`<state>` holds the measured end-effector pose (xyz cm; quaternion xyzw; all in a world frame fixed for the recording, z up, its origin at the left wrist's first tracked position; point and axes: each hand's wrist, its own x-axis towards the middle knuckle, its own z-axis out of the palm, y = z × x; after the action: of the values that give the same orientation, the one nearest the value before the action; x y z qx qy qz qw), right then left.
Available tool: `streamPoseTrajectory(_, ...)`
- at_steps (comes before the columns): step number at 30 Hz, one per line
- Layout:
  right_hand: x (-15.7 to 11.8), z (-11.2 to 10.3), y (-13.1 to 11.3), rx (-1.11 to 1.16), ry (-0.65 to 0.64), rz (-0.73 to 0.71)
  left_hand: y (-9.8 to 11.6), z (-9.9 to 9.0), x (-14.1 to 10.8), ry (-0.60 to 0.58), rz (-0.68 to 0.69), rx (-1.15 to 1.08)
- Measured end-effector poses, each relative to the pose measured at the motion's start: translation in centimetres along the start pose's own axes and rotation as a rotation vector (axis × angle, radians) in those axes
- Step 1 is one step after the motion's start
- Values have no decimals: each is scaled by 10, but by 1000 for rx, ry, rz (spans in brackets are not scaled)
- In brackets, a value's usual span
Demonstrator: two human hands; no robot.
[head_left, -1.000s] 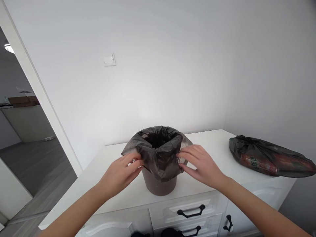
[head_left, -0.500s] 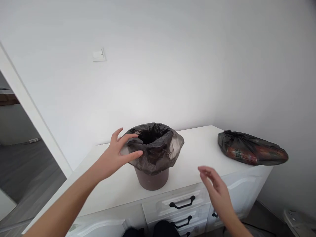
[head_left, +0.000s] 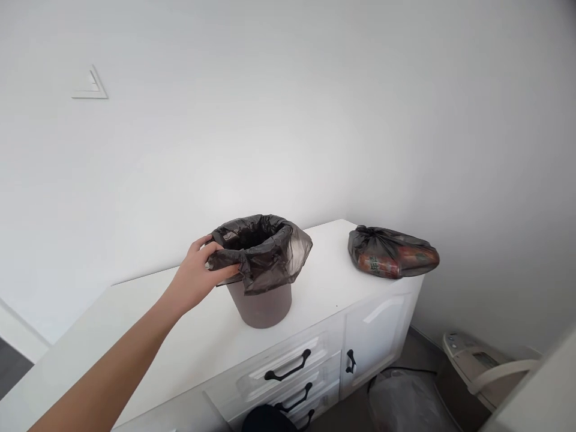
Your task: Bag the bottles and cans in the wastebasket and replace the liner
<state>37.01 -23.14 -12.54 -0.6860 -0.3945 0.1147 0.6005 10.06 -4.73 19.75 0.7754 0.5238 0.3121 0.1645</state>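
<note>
The left hand (head_left: pixel 195 276) grasps the dark liner (head_left: pixel 274 261) at the bin's left rim, with the thumb on the near outer side and fingers at the edge; the right hand is out of view, and its grip cannot be told. The bin (head_left: pixel 263 309) stands upright on the cabinet (head_left: pixel 315 300), its mouth lined and the liner folded outward over the rim. To the right, well apart from the bin, a knotted dark bag (head_left: pixel 393 255) lies on the same top, red packages (head_left: pixel 378 264) showing through it. The wall (head_left: pixel 288 120) rises behind both, bearing a switch (head_left: pixel 92 87) at upper left. Black handles (head_left: pixel 288 367) project from the drawer fronts below the near edge; a dark rounded object, partly cut off, sits before the lower drawers. On the floor at right are an appliance (head_left: pixel 472 360) with a pale curved handle and some clear plastic (head_left: pixel 405 399). The bin's base is near the front edge. White surface shows between bin and bag and left of the bin, where the forearm crosses it. The bag lies near the cabinet's right end, and the liner flares toward that side.
</note>
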Motion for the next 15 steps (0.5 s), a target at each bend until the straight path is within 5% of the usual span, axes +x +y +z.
streamPoseTrajectory(6, 62, 2, 25, -45, 9, -28, 42, 42, 29, 11, 59, -41)
streamPoseTrajectory(11, 60, 4, 35, -73, 22, -65, 52, 79, 72, -58, 96, -37)
streamPoseTrajectory(15, 37, -8, 47, -103, 29, -92, 35, 102, 89, -23, 175, -25)
